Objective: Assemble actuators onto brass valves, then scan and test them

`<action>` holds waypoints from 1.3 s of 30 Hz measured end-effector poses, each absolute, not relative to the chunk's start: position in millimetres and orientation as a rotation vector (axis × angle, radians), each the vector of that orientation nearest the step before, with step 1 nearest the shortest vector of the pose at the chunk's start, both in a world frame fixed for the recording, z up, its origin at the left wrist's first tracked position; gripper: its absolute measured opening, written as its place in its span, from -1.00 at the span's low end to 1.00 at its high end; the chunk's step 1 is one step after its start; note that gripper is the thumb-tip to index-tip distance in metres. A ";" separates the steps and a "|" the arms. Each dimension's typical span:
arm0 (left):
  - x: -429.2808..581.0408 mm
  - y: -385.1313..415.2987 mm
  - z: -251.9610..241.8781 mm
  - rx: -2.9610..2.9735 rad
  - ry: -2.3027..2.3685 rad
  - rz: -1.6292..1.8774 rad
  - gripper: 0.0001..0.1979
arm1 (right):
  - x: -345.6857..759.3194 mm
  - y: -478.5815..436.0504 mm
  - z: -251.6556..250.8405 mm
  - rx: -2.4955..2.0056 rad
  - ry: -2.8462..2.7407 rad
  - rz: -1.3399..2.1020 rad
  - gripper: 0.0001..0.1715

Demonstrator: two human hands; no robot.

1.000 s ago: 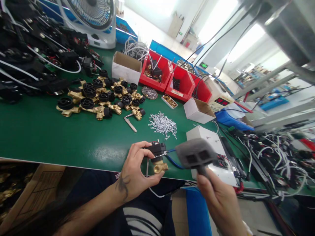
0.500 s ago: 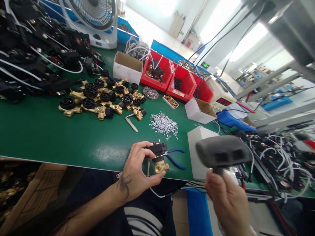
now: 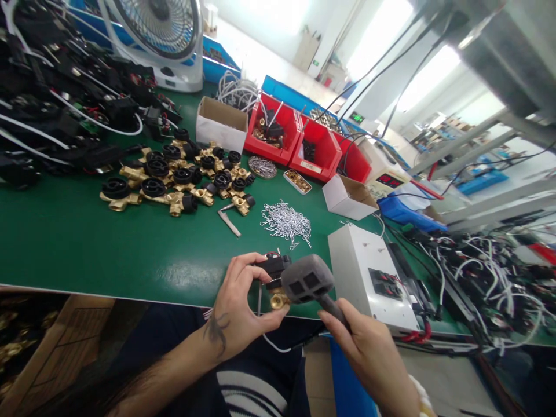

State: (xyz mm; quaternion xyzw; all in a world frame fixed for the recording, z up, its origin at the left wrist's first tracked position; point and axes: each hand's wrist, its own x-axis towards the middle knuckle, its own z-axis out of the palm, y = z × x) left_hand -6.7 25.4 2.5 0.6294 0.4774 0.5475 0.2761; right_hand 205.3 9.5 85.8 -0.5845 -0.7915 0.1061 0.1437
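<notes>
My left hand (image 3: 237,304) is closed round a small valve (image 3: 273,271) with a black top and a brass base, held just above the front edge of the green table (image 3: 78,243). My right hand (image 3: 369,356) grips the handle of a grey rubber mallet (image 3: 306,281). The mallet's head rests against the right side of the valve and covers part of it.
A pile of brass valve bodies with black caps (image 3: 174,179) lies at the left. Metal clips (image 3: 284,221) lie heaped in the middle. A white switch box (image 3: 369,275) stands to the right, red bins (image 3: 299,142) and cardboard boxes (image 3: 219,124) behind, a fan (image 3: 158,35) at the back.
The mallet swung out to the right and has now come back left onto the valve. The left hand has kept the valve in place.
</notes>
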 end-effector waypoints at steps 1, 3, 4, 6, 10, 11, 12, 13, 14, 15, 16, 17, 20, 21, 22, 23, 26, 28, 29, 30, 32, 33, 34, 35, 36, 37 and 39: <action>-6.5 25.5 2.1 1.692 1.282 1.469 -0.69 | 207.6 10.1 87.0 -1.685 -2.237 0.280 -0.42; -6.3 25.4 1.4 1.693 1.279 1.465 -0.70 | 212.8 10.0 90.0 -1.696 -2.089 0.228 -0.46; -6.2 25.2 1.1 1.692 1.277 1.463 -0.69 | 214.3 9.6 90.7 -1.701 -2.036 0.211 -0.47; -6.2 24.7 0.7 1.692 1.276 1.463 -0.69 | 212.9 8.9 89.7 -1.699 -2.067 0.220 -0.47; -6.2 24.4 0.9 1.698 1.283 1.478 -0.69 | 204.8 9.9 89.0 -1.654 -2.341 0.283 -0.40; -6.1 24.6 1.2 1.699 1.285 1.477 -0.69 | 204.7 10.3 90.8 -1.654 -2.329 0.266 -0.40; -6.1 24.9 1.5 1.698 1.284 1.474 -0.70 | 205.5 10.6 92.9 -1.657 -2.281 0.235 -0.41; -6.0 25.2 1.7 1.697 1.283 1.470 -0.70 | 206.6 10.8 94.6 -1.662 -2.208 0.203 -0.43; -5.9 25.4 1.9 1.693 1.281 1.466 -0.70 | 207.7 10.9 95.4 -1.673 -2.137 0.185 -0.44; -5.9 25.6 2.0 1.692 1.279 1.462 -0.70 | 208.3 11.0 94.9 -1.682 -2.104 0.192 -0.45; -5.9 25.7 1.9 1.693 1.278 1.463 -0.69 | 208.2 11.1 93.3 -1.689 -2.111 0.215 -0.45; -5.8 25.7 1.8 1.694 1.279 1.467 -0.69 | 207.6 11.3 91.2 -1.693 -2.157 0.258 -0.45; -6.0 25.1 1.3 1.698 1.284 1.481 -0.67 | 206.8 12.1 87.5 -1.671 -2.332 0.352 -0.42; -6.2 25.0 1.2 1.698 1.284 1.482 -0.67 | 207.8 12.3 88.3 -1.667 -2.321 0.329 -0.42; -6.4 24.9 1.4 1.700 1.284 1.478 -0.67 | 209.2 12.4 89.8 -1.665 -2.274 0.292 -0.43; -6.6 25.0 1.6 1.705 1.280 1.473 -0.67 | 210.5 12.2 91.3 -1.668 -2.199 0.250 -0.44; -7.0 25.7 2.2 1.712 1.274 1.461 -0.67 | 210.3 11.3 90.9 -1.701 -2.051 0.253 -0.46; -6.8 26.1 2.2 1.711 1.276 1.470 -0.68 | 206.5 10.8 86.5 -1.721 -2.143 0.370 -0.46; -6.6 26.2 2.1 1.708 1.279 1.476 -0.68 | 204.8 10.6 84.6 -1.725 -2.212 0.433 -0.45; -6.4 26.2 1.9 1.708 1.282 1.482 -0.68 | 204.0 10.4 83.5 -1.720 -2.260 0.472 -0.44; -6.1 26.0 1.7 1.710 1.284 1.486 -0.68 | 205.5 10.1 84.4 -1.714 -2.233 0.451 -0.43; -6.1 25.8 1.6 1.713 1.284 1.480 -0.68 | 207.2 9.9 85.7 -1.715 -2.171 0.405 -0.43; -6.1 25.7 1.7 1.715 1.282 1.475 -0.68 | 208.8 9.6 86.8 -1.724 -2.084 0.347 -0.43; -6.1 25.6 1.7 1.716 1.281 1.469 -0.68 | 209.8 9.3 87.3 -1.735 -2.016 0.314 -0.43; -6.2 25.5 1.8 1.716 1.279 1.465 -0.68 | 209.7 8.9 87.0 -1.744 -1.993 0.313 -0.43; -6.2 25.5 1.7 1.716 1.280 1.466 -0.67 | 208.6 8.6 86.1 -1.756 -2.016 0.346 -0.43; -6.2 25.4 1.4 1.718 1.285 1.475 -0.66 | 204.6 8.3 84.5 -1.754 -2.175 0.468 -0.42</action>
